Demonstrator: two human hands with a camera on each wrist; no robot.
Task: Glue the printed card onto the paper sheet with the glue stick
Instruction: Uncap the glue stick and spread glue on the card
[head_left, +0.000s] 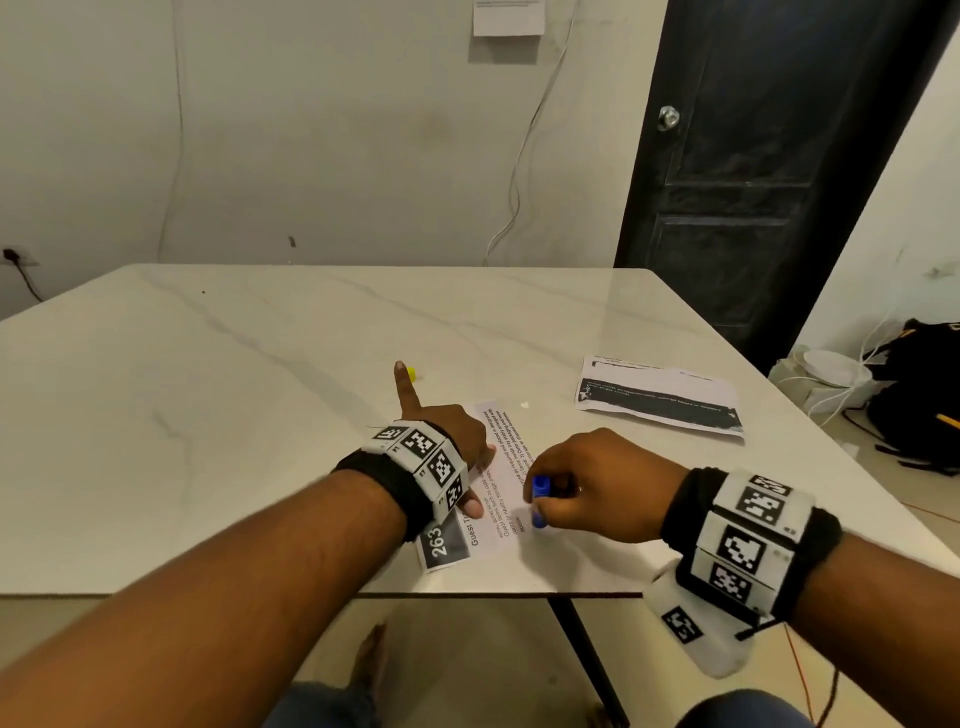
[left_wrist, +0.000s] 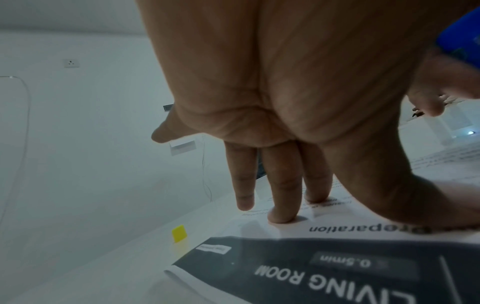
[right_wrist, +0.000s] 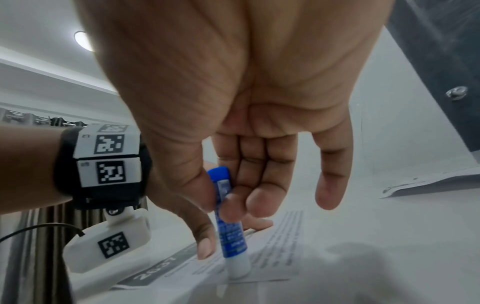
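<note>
A printed card (head_left: 501, 486) with a dark numbered band lies near the front edge of the marble table (head_left: 208, 415). My left hand (head_left: 465, 454) presses it flat with straight fingers (left_wrist: 283, 207) and thumb, the index finger lifted and pointing away. My right hand (head_left: 587, 488) pinches a blue glue stick (right_wrist: 230, 232) between thumb and fingers. The stick stands nearly upright, and its white glue tip (right_wrist: 237, 267) touches the card's near edge. A second printed sheet (head_left: 660, 400) with a black band lies apart at the right.
A small yellow cap (head_left: 411, 373) sits on the table just beyond my left index finger. The table's front edge (head_left: 467, 594) runs close under my wrists. A dark door (head_left: 769, 156) and a bag with cables (head_left: 914, 395) are at the right.
</note>
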